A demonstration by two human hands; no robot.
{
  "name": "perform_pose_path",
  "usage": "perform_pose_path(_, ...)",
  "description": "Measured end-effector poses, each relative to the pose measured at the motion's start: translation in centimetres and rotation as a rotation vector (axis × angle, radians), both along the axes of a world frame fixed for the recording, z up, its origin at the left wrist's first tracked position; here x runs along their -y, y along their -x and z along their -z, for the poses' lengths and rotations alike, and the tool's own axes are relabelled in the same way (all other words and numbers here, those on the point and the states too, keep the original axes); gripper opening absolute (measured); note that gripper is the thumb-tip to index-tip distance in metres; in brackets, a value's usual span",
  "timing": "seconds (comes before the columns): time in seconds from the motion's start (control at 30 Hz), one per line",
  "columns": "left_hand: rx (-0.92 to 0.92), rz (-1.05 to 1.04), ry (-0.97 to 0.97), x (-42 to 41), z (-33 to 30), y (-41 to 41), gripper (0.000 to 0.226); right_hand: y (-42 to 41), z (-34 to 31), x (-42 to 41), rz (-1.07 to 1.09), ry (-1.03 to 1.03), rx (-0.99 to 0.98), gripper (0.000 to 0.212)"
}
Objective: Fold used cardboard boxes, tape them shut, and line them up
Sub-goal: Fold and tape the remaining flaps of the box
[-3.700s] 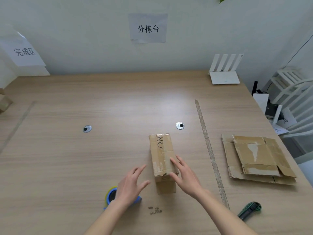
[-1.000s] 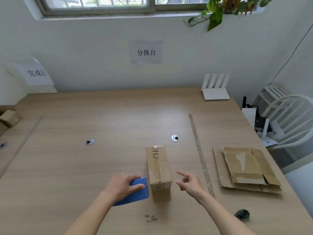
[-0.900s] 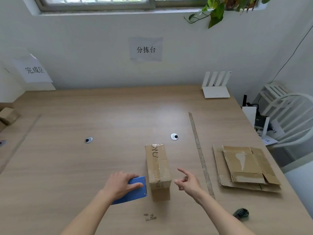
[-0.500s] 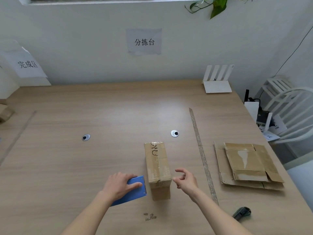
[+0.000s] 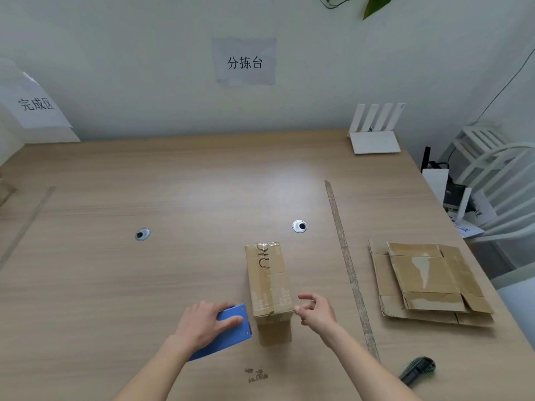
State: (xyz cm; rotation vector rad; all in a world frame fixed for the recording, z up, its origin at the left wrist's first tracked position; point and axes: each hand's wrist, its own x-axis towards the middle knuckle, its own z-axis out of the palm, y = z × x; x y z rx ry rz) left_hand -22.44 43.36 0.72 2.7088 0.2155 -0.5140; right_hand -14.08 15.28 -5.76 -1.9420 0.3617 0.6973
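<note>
A narrow brown cardboard box (image 5: pixel 269 282), folded up with tape along its top seam, stands on the wooden table (image 5: pixel 173 183) in front of me. My left hand (image 5: pixel 202 322) grips a blue tape dispenser (image 5: pixel 231 334) just left of the box's near end. My right hand (image 5: pixel 317 312) hovers at the box's near right corner with fingers loosely curled; I see nothing between them. A flattened cardboard box (image 5: pixel 428 282) lies at the right side of the table.
A long strip of old tape (image 5: pixel 347 264) runs across the table between the box and the flat cardboard. A dark utility knife (image 5: pixel 418 369) lies near the front right. A white router (image 5: pixel 375 140) stands at the back; a white chair (image 5: pixel 498 180) is beyond the right edge.
My left hand has taken up the blue tape dispenser and holds it beside the box. My right hand left the box top and its outstretched finger has curled in near the corner.
</note>
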Motion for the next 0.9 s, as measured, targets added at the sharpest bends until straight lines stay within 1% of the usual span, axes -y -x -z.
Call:
perform_pose_path(0.1,0.000,-0.003,0.011,-0.1,0.1,0.1,0.050,0.3,0.6,0.0,-0.022,0.131,0.021,0.035)
perform_pose_path(0.17,-0.007,0.000,0.014,-0.2,0.1,0.2,0.051,0.7,-0.1,-0.1,-0.011,0.252,0.103,0.035)
perform_pose_path(0.2,-0.010,0.001,0.016,-0.2,0.0,0.2,0.051,0.9,-0.8,-0.4,0.004,0.300,0.197,0.034)
perform_pose_path(0.27,-0.010,0.001,0.021,-0.2,0.0,0.2,0.052,1.3,-2.2,-1.4,-0.031,0.336,0.481,0.036)
perform_pose_path(0.3,-0.008,-0.001,0.023,-0.2,-0.1,0.2,0.053,1.4,-2.8,-2.3,-0.102,0.322,0.606,0.038)
perform_pose_path(0.33,-0.010,-0.005,0.025,-0.2,-0.1,0.2,0.053,1.4,-3.5,-3.3,-0.218,0.302,0.687,0.041)
perform_pose_path(0.37,-0.012,-0.009,0.027,-0.2,-0.1,0.2,0.054,1.4,-4.0,-4.4,-0.370,0.280,0.720,0.045)
perform_pose_path(0.43,-0.013,-0.009,0.026,-0.3,0.0,0.2,0.056,1.4,-4.1,-6.5,-0.688,0.283,0.722,0.060)
perform_pose_path(0.5,-0.014,0.000,0.018,-0.6,0.2,0.2,0.060,1.5,-2.9,-7.5,-0.871,0.369,0.656,0.072)
perform_pose_path(0.57,-0.035,0.021,0.015,-1.1,0.4,0.3,0.061,1.7,-1.3,-7.7,-0.919,0.475,0.686,0.072)
perform_pose_path(0.67,-0.062,0.082,-0.005,-1.6,0.3,0.5,0.055,2.0,-0.1,-7.4,-0.982,0.535,0.592,0.074)
perform_pose_path(0.7,-0.058,0.098,-0.015,-1.6,0.4,0.5,0.053,1.9,0.2,-7.1,-0.964,0.517,0.615,0.074)
perform_pose_path(0.73,-0.048,0.114,-0.030,-1.6,0.4,0.4,0.051,1.7,0.8,-7.1,-0.950,0.521,0.685,0.074)
perform_pose_path(0.83,-0.020,0.156,-0.120,-1.1,1.5,0.0,0.051,2.0,1.2,-7.1,-0.970,0.462,0.705,0.073)
perform_pose_path(0.9,-0.012,0.167,-0.206,-0.7,2.6,-0.3,0.062,2.0,0.9,-7.3,-0.956,0.471,0.672,0.072)
